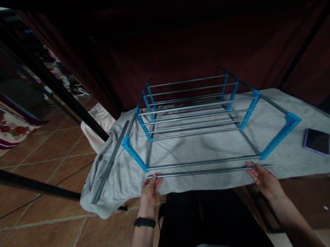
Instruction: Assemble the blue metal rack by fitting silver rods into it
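My left hand (151, 189) pinches a thin grey metal rod (204, 171) near its left end, a black band around that wrist. Near the rod's other end, the fingers of my right hand (263, 178) are closed on it. The rod lies level along the front edge of a grey cloth (182, 186); I cannot tell whether it is one rod or two side by side. Just beyond it lies a rack frame of metal tubes with blue plastic connectors (248, 110). Its front crossbar (203, 161) runs parallel to the rod, between two blue end pieces.
Loose grey tubes (111, 164) rest on the cloth at the left. A phone (316, 141) lies at the right. Dark posts (50, 81) and a dark red curtain (166, 55) stand around the cloth-covered surface. A black cable (38, 197) crosses the tiled floor.
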Motion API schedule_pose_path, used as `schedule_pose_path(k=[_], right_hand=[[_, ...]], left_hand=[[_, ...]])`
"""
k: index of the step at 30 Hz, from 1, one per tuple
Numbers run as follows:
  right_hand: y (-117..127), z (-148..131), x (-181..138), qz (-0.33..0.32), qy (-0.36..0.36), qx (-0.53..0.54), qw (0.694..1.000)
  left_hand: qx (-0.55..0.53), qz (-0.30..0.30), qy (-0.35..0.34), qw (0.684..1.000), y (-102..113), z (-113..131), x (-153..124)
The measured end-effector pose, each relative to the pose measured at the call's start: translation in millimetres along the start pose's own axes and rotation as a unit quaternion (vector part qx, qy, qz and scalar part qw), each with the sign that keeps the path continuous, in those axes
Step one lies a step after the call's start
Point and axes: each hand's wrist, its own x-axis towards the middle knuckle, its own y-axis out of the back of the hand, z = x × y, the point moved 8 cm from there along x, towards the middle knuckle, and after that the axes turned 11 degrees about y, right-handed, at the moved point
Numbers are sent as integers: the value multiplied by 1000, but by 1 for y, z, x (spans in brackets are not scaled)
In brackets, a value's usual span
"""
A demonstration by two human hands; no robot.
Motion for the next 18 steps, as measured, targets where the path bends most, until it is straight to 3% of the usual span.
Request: schedule_pose_path(k=[11,18], right_hand=[[5,-1,1,-15,-21,8,1000],[8,-5,0,-35,-20,17,999]], left_hand=[[59,28,-102,993,5,4,-2],[211,81,-198,954,9,22,-1]])
